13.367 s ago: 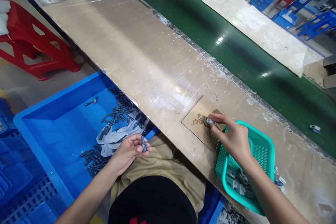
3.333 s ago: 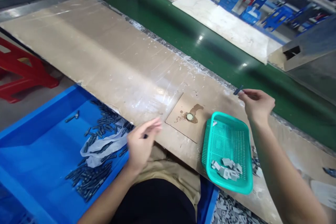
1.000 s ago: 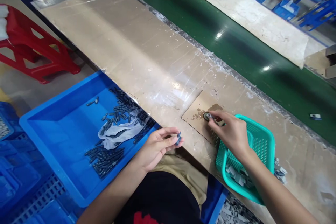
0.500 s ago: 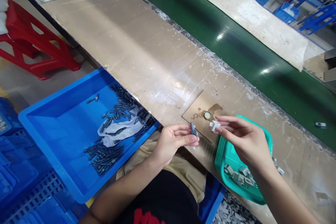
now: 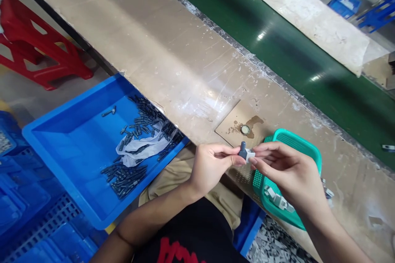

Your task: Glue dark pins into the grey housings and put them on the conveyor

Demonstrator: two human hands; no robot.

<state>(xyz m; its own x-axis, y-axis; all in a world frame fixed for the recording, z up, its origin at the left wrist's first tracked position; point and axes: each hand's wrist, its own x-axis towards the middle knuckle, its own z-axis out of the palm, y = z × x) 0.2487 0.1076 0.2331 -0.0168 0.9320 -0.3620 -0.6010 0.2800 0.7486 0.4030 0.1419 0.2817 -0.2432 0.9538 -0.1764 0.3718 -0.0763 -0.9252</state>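
My left hand (image 5: 212,166) pinches a small dark grey plastic peg (image 5: 243,148), its thin end pointing up. Between the fingertips of my right hand (image 5: 285,168) is a small white plastic block (image 5: 250,155). Peg and block meet side by side; how far one sits inside the other I cannot tell. Just beyond the hands, a bottle cap (image 5: 245,130) lies on a brown card (image 5: 230,125) with wet stains. Beneath my right hand stands a green basket (image 5: 314,152) holding several white and grey blocks (image 5: 279,201).
To the left, a blue tray (image 5: 70,139) holds many dark pegs (image 5: 126,178) and a white plastic bag (image 5: 132,144). A green conveyor belt (image 5: 222,4) runs behind the worktable (image 5: 148,49). Below the table edge is a bin of grey parts (image 5: 271,242). A red stool (image 5: 43,45) stands at left.
My hands have come together, bringing the peg against the white block, where they were apart before. The whole view has shifted slightly.
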